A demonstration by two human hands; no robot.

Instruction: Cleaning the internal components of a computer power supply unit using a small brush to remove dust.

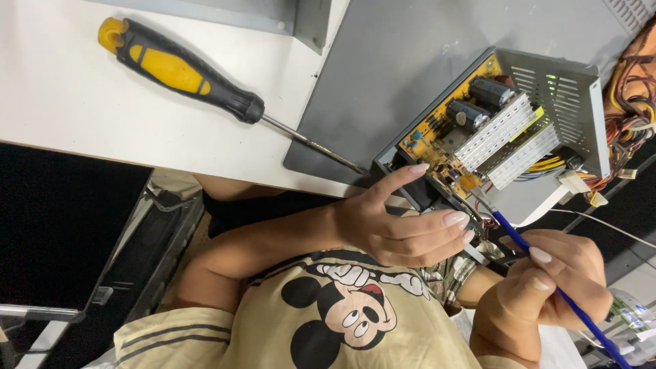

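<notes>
Tabletop [61, 102], white and wide, carried everything, with a grey metal sheet [396, 61] lying across its far part. On that sheet, at the table's near edge, sat an opened power supply box [567, 102], its perforated steel wall standing over a yellow circuit board [444, 133] with dark capacitors, pale ribbed heat sinks [502, 133] and a bundle of coloured wires [632, 102] spilling out. The box looked stiff and fairly heavy, best taken by its steel walls; the board seemed fragile and better left untouched by bare fingers. A yellow-and-black screwdriver [181, 72] lay apart on the table, its tip touching the grey sheet near the box. The left hand [400, 229] rested at the box's near corner, fingers loosely curled and forefinger stretched toward the board, gripping nothing that could be seen. The right hand [553, 287] was closed around a slim blue-handled brush [526, 249], light and rigid, held pen-fashion at mid-handle, its tip by the board's edge.
</notes>
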